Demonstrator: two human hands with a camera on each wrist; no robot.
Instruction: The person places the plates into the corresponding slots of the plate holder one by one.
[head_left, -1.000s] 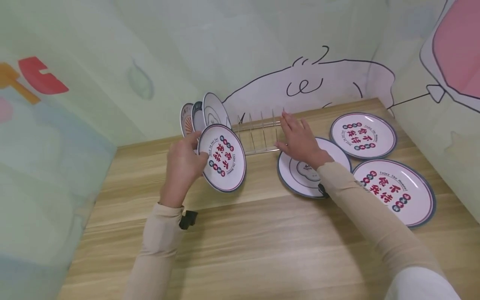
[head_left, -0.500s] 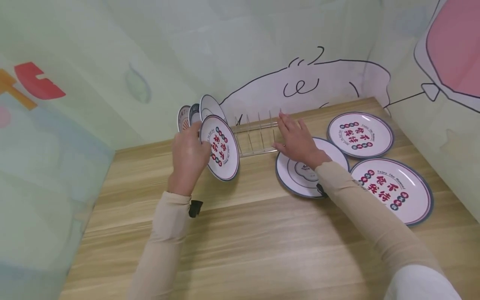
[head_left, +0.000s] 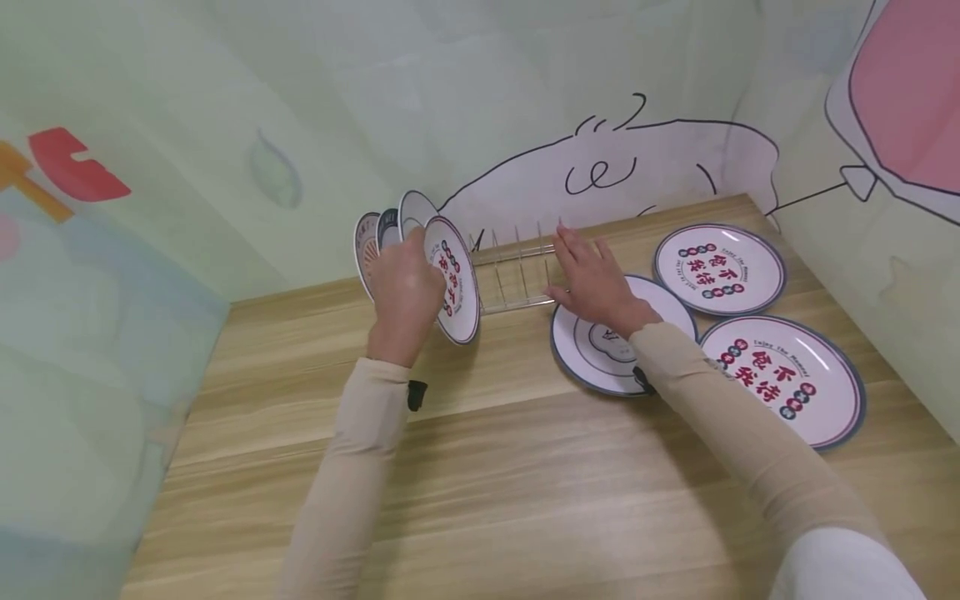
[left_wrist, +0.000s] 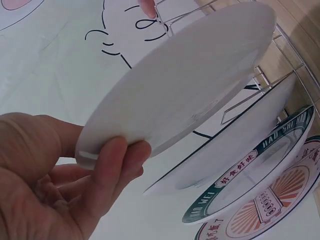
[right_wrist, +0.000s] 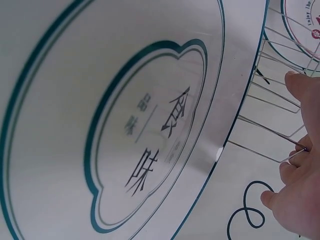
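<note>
Pinched by its rim, a white plate with red characters (head_left: 459, 287) stands nearly upright in my left hand (head_left: 407, 293), over the left part of a wire dish rack (head_left: 519, 306). In the left wrist view, the thumb and fingers clasp the edge of this plate's plain white back (left_wrist: 175, 80). Whether its lower edge touches the rack is hard to tell. Left of it stand an orange-rayed plate (left_wrist: 260, 210), a dark-rimmed plate (left_wrist: 215, 200) and a white plate (head_left: 415, 208). My right hand (head_left: 597, 282) holds the rack's right end, thumb in front, fingers behind.
A plate with a grey-green emblem (head_left: 588, 354) lies under my right wrist. Two plates with red lettering, a rear one (head_left: 675, 279) and a front one (head_left: 832, 392), lie to the right on the wooden table (head_left: 510, 500). A printed wall sheet (head_left: 487, 100) rises behind the rack.
My left hand has moved right and slightly up with its plate, turning it more edge-on beside the standing plates. The right hand stays on the rack's end.
</note>
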